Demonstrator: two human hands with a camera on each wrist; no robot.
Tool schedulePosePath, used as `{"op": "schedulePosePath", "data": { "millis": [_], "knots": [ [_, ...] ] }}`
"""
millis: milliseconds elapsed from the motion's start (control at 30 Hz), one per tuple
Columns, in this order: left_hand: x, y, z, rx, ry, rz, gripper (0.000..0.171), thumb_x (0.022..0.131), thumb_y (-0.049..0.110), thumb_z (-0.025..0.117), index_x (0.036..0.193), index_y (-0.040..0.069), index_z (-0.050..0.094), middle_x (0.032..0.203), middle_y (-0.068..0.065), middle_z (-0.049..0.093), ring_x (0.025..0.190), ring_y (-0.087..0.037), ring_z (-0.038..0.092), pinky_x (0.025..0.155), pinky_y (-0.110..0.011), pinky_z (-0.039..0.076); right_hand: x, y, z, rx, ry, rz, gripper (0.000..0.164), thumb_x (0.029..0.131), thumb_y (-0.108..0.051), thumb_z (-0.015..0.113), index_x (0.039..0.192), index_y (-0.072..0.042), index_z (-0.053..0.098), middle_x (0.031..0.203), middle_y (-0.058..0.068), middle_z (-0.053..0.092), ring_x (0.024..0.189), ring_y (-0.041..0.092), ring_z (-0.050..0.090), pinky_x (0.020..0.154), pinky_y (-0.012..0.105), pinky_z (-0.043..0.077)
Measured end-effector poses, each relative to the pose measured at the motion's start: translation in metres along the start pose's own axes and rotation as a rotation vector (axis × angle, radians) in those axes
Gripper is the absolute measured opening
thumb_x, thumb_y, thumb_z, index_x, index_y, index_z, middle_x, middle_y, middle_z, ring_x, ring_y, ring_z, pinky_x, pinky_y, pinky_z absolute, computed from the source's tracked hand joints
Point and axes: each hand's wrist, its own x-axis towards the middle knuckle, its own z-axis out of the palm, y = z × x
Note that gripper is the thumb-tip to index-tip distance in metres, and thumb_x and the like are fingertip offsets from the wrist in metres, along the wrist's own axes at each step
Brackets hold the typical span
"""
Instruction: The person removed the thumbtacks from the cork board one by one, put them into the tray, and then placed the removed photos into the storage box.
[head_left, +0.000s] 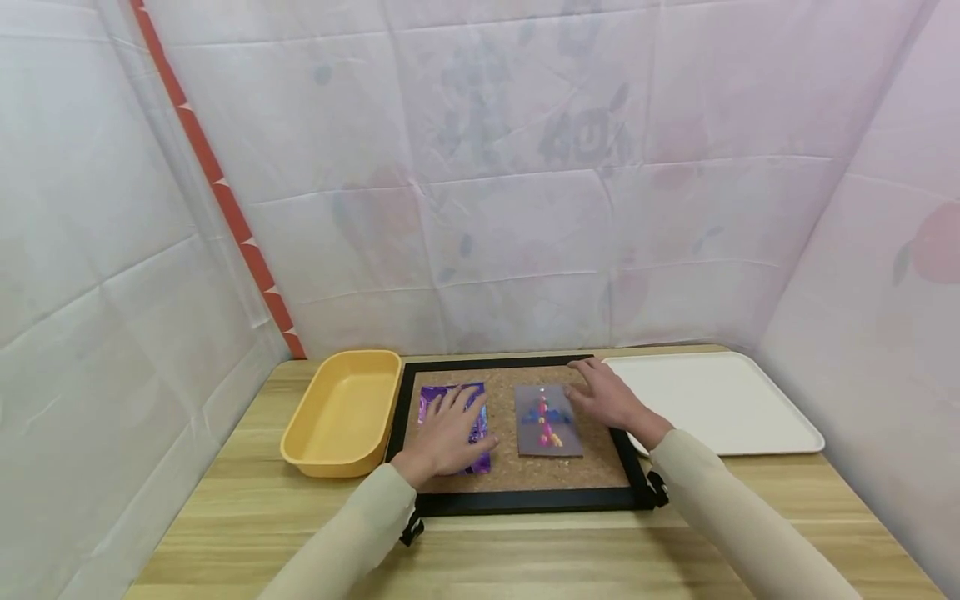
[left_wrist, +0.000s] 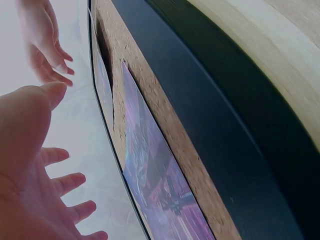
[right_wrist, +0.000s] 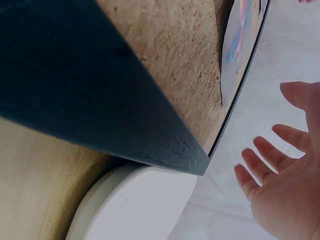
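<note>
A shiny purple printed sheet (head_left: 480, 417) lies on the cork board (head_left: 504, 450) inside its black frame. Over it hovers my left hand (head_left: 450, 433), fingers spread and holding nothing; in the left wrist view a gap shows between that palm and the sheet (left_wrist: 160, 185). To the right on the cork is a grey rectangular card (head_left: 551, 433) with a pink, blue and yellow picture. My right hand (head_left: 606, 398) is above the card's upper right side, its fingers loosely extended and bare. The right wrist view shows this hand (right_wrist: 290, 170) apart from the board, with the card (right_wrist: 237, 50) beyond.
Left of the board stands a yellow plastic basin (head_left: 345, 417). A white tray (head_left: 712, 404) sits at the right, close against the black frame (head_left: 536, 500). All rest on a wooden table (head_left: 525, 558), with white printed sheeting (head_left: 487, 208) hanging behind and at both sides.
</note>
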Motion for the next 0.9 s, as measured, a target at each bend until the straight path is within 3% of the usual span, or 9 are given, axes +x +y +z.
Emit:
{"op": "schedulePosePath", "data": {
  "millis": [333,900],
  "knots": [
    [0.010,0.011,0.003,0.056,-0.026,0.046,0.077,0.100,0.056,0.057,0.157,0.008,0.040,0.163,-0.017,0.033,0.152,-0.040,0.026,0.119,-0.067,0.022,0.007,0.000,0.002,0.011,-0.045,0.007,0.051,0.100,-0.019,0.065,0.142,0.008,0.052,0.135,0.029,0.054,0.125,0.046,0.053,0.103,0.063,0.044],
    [0.022,0.029,0.009,0.044,-0.186,0.047,0.080,0.101,0.057,0.053,0.162,0.011,0.030,0.168,-0.013,0.026,0.155,-0.040,0.017,0.122,-0.065,0.015,0.017,-0.004,0.009,0.001,-0.105,0.005,0.050,0.099,-0.017,0.067,0.140,0.008,0.054,0.134,0.028,0.056,0.124,0.044,0.056,0.105,0.060,0.045]
  ]
}}
